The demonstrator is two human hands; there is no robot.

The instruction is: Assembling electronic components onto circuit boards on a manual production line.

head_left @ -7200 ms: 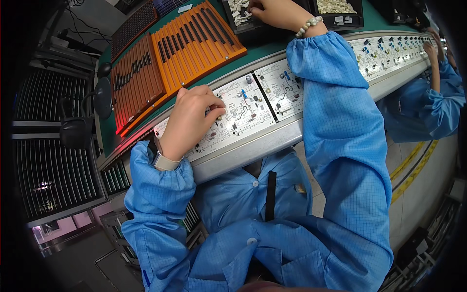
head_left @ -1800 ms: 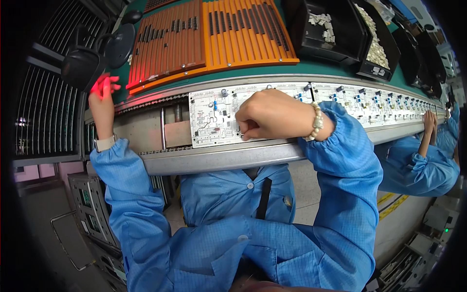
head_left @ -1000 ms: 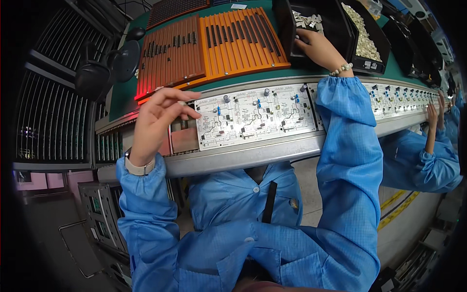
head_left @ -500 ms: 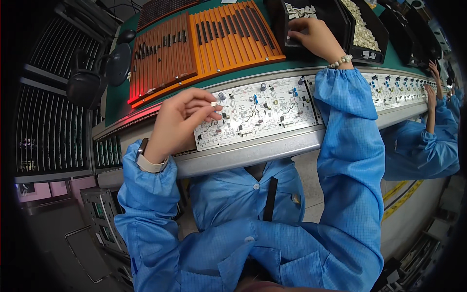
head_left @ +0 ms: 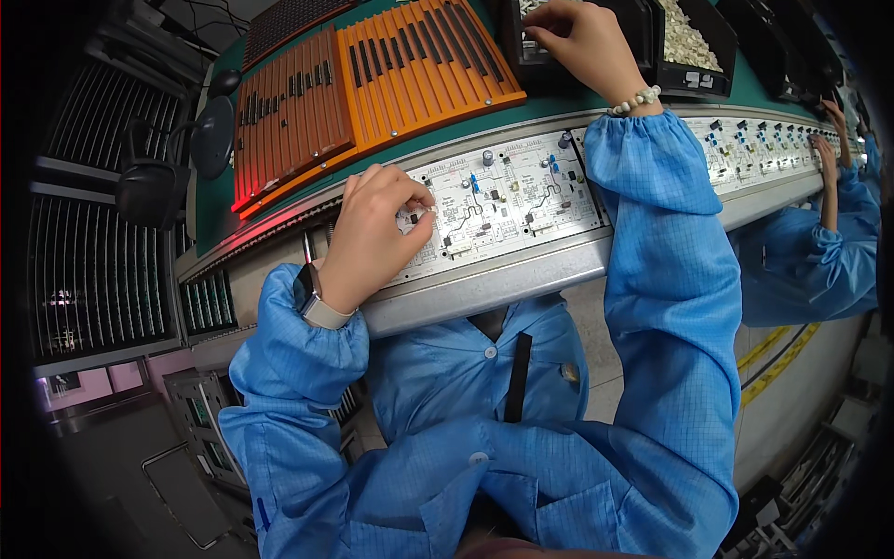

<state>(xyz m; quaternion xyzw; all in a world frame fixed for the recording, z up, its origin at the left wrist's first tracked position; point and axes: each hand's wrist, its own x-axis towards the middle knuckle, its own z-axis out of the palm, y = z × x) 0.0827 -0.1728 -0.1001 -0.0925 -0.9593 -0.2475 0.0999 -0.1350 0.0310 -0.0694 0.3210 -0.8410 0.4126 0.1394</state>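
Note:
My left hand (head_left: 380, 228) is closed in a pinch, its thumb and forefinger tips low over the left part of a white circuit board (head_left: 507, 233). A small white connector sits at those fingertips, mostly hidden by them. The board carries blue and dark components and lies on a metal-edged conveyor rail (head_left: 494, 275). Up at the back, my right hand (head_left: 591, 47) reaches into a black bin (head_left: 638, 47) of small white parts. Its fingers are curled toward the thumb, and what they hold, if anything, I cannot make out.
Slotted orange (head_left: 433, 102) and brown trays (head_left: 293, 140) with black parts stand behind the board. Another black bin holds cream parts (head_left: 687, 42). More populated boards (head_left: 759, 154) line the rail rightward, where a co-worker's hands (head_left: 824, 154) work. Dark racks (head_left: 102, 252) stand left.
My left hand has moved right and turned, bringing the white connector down to the board. My right hand stays at the bin, its fingers curling more. The whole view has shifted slightly.

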